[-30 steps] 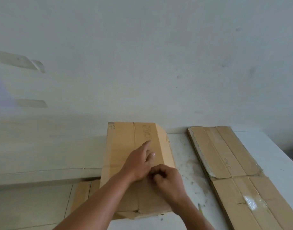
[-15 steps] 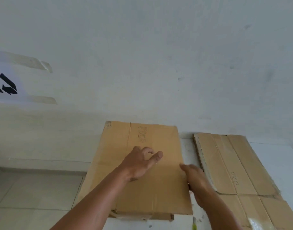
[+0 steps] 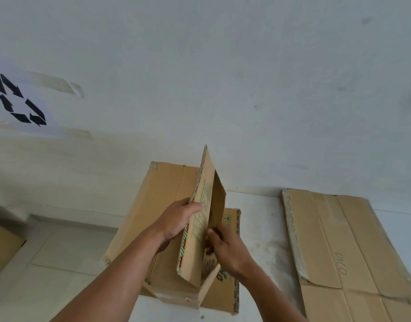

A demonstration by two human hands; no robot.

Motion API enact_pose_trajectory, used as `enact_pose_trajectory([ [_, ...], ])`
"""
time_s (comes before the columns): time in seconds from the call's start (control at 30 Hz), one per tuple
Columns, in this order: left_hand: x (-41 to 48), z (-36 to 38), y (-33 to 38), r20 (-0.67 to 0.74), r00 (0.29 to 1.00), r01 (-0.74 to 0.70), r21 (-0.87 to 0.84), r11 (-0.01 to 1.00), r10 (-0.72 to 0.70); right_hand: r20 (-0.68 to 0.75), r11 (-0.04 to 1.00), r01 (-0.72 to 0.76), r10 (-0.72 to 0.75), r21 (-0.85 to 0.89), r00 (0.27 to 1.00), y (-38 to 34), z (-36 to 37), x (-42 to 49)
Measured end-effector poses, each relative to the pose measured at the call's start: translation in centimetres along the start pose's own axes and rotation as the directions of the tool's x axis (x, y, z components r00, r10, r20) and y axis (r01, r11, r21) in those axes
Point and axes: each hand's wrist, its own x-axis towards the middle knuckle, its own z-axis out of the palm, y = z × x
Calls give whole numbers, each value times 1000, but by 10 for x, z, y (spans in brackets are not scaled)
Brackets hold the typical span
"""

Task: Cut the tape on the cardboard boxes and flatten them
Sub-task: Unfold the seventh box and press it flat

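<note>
Left hand, right hand grip flap (upright)

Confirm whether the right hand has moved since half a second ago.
Yes. The right hand has shifted left, away from the flat cardboard edge, and now grips the raised panel.

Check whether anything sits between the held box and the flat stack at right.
Nothing visible. The left hand and right hand grip the box; only table surface lies between it and the flat stack.
</note>
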Motion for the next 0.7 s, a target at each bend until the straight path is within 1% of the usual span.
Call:
enact_pose_trajectory([
  [0.03, 1, 2, 0, 0, 1000, 5, -4, 1000, -5, 37, 994, 6, -2, -112, 999, 5, -3, -1],
  [0.1, 4, 6, 0, 3, 1000, -2, 3, 1000, 2, 116, 944, -7, 48, -329, 992, 12, -14, -1],
  [0.13, 6, 8, 1, 6, 1000, -7, 14, 1000, 7, 156, 924, -19, 84, -382, 984, 15, -19, -1],
  [0.17, 8, 10, 2, 6, 1000, -15, 29, 999, 15, 203, 928, -19, 101, -372, 974, 17, -23, -1],
  [0.2, 11, 12, 2, 4, 1000, -21, 41, 999, 21, 251, 954, -25, 103, -298, 962, 16, -27, -2],
  [0.23, 14, 14, 2, -8, 1000, -24, 49, 999, 25, 283, 984, -38, 87, -175, 955, 15, -30, -4],
  [0.27, 18, 17, 1, -25, 999, -30, 92, 995, 32, 281, 997, -58, 68, -44, 957, 14, -33, -6],
  [0.33, 25, 22, -2, -18, 996, -73, 295, 953, 82, 242, 983, -95, 54, 160, 969, 13, -41, -11],
  [0.4, 28, 24, -7, 53, 995, -101, 514, 852, 86, 232, 953, -98, 31, 285, 972, 16, -45, -15],
  [0.47, 33, 22, -14, 111, 991, -126, 674, 728, 68, 221, 903, -119, 27, 413, 975, 18, -46, -18],
  [0.5, 37, 19, -19, 133, 989, -142, 718, 682, 66, 200, 878, -130, 40, 460, 979, 20, -46, -17],
  [0.53, 39, 17, -22, 150, 987, -154, 736, 660, 63, 171, 863, -144, 68, 485, 983, 23, -45, -14],
  [0.6, 43, 9, -25, 150, 985, -171, 744, 646, 88, 109, 867, -172, 137, 468, 985, 28, -45, -9],
  [0.63, 44, 5, -25, 137, 983, -184, 769, 613, 123, 88, 873, -180, 157, 454, 984, 33, -46, -5],
  [0.7, 43, -6, -28, 90, 971, -187, 865, 466, 222, 18, 883, -177, 188, 435, 982, 41, -48, 2],
])
